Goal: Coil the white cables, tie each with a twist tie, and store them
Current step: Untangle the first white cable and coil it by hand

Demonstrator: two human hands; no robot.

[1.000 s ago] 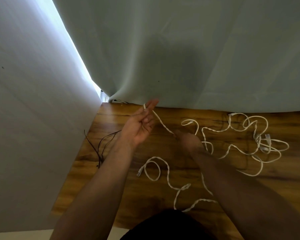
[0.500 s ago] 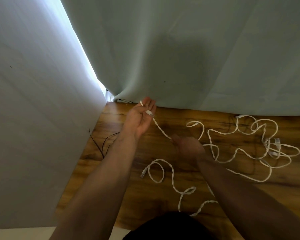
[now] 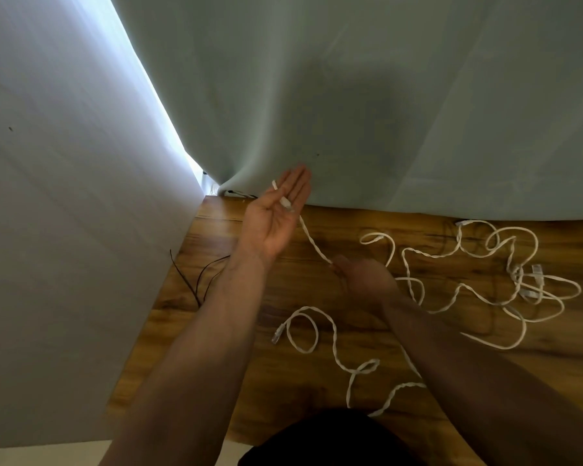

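My left hand [image 3: 276, 216] is raised palm up above the far left of the wooden table [image 3: 249, 381], fingers straight. The plug end of a white cable [image 3: 312, 242] lies across those fingers. That cable runs taut down to my right hand [image 3: 360, 279], which pinches it low over the table. Behind the right hand the cable trails off towards me. A second white cable [image 3: 320, 331] loops in front of my arms, its plug at the left. More white cables [image 3: 505, 284] lie tangled at the right.
A pale curtain [image 3: 384, 112] hangs along the table's far edge, and a light wall [image 3: 64, 230] borders its left side. Thin black wires [image 3: 196, 280] lie at the table's left edge beside my left forearm.
My left hand has straightened its fingers, and the cable end now rests on the flat palm side. The right hand keeps its pinch at about the same spot.
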